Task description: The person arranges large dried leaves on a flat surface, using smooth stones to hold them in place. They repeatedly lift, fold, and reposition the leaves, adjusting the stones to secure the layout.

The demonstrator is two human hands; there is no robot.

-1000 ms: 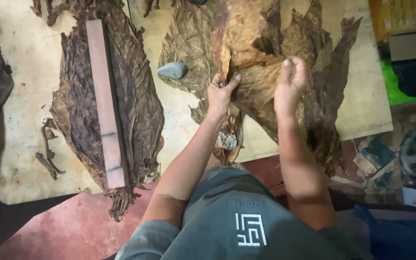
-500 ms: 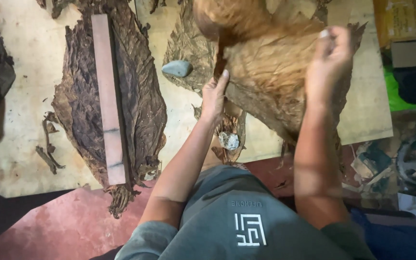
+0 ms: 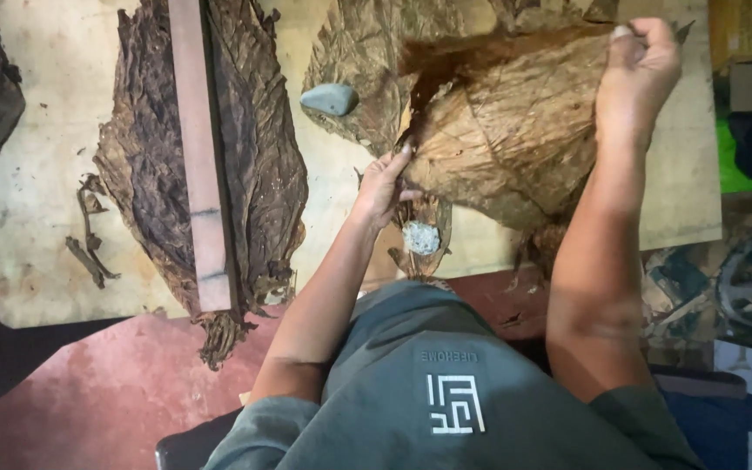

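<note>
Both hands were clamped on the same big dried leaf (image 3: 515, 139). The right hand (image 3: 641, 74) had its fingers curled tight over the leaf's far upper corner, lifting it off the board, while the left hand (image 3: 383, 187) pinched the lower near edge between thumb and fingers. The leaf itself was tan-brown, papery and crinkled, with a fine net of veins showing, and its top edge curled over into a darker, blurry fold that was hard to make out.

Just below the left hand sat a small pale stone (image 3: 421, 237) on a bundle of stems. Up and past that hand lay a smooth grey-green pebble (image 3: 329, 98) on another flattened leaf, mostly hidden behind the lifted one. Further out from the left hand was a stack of very dark, wrinkled leaves (image 3: 254, 165) with a long flat wooden strip (image 3: 200, 157) lying down its middle. Everything rested on a stained pale board (image 3: 32, 235), cut off at the top.
</note>
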